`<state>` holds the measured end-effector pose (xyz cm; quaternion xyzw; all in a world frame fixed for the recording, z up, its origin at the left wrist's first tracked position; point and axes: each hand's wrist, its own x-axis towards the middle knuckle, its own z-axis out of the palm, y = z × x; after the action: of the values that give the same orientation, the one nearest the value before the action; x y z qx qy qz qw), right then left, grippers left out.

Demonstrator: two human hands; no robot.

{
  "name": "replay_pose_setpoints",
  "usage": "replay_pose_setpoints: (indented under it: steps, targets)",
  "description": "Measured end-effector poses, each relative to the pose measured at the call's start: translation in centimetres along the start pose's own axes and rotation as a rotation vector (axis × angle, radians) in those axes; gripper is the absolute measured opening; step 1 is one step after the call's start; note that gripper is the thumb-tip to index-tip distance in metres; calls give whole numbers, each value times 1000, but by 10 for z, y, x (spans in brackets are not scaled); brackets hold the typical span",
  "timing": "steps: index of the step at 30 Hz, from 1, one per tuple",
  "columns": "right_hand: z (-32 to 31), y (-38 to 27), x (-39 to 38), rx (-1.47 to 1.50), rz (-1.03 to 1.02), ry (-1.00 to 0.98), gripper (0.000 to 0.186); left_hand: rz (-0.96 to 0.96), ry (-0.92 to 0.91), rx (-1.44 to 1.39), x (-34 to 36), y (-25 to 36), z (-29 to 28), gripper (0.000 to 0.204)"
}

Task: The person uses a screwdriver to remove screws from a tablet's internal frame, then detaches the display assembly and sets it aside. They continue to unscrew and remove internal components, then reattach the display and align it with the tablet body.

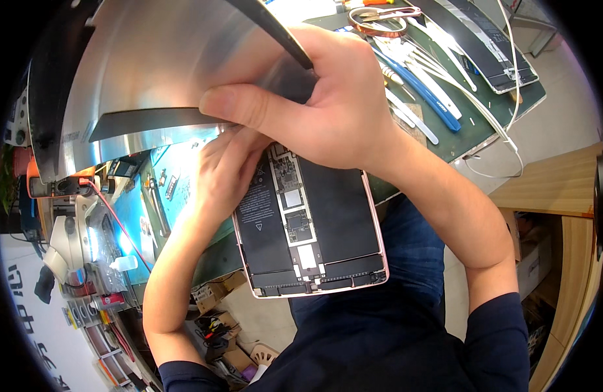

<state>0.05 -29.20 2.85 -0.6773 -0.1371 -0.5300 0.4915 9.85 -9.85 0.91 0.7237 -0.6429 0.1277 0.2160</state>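
Observation:
An opened tablet body point(327, 228) lies in front of me, showing black batteries and a central circuit board in a pink-gold frame. Its large screen panel point(151, 72), silver on the back, is lifted up and tilted away from the body. My right hand point(327, 98) grips the panel's lower edge, thumb pressed along it. My left hand point(226, 170) reaches under the raised panel at the top left corner of the body; its fingertips are hidden there and I cannot tell if they hold anything.
A green work mat point(471, 124) holds a blue-handled tool point(425, 95), white plastic picks, a tape roll point(380, 23) and another dark tablet point(491, 46). To the left are a blue mat, a microscope point(66, 248) and a small white bottle point(124, 263). Boxes sit below the bench.

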Motion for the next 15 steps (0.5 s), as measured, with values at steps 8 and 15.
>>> replay_pose_setpoints:
  steps: [8, 15]
  targets:
    - [-2, -4, -2, 12, 20, -19, 29, 109, 39, -15, 4, 1, -1, 41]
    - [-3, -2, -1, -7, -33, 15, 29, 114, 49, -4, 9, 5, -1, 39]
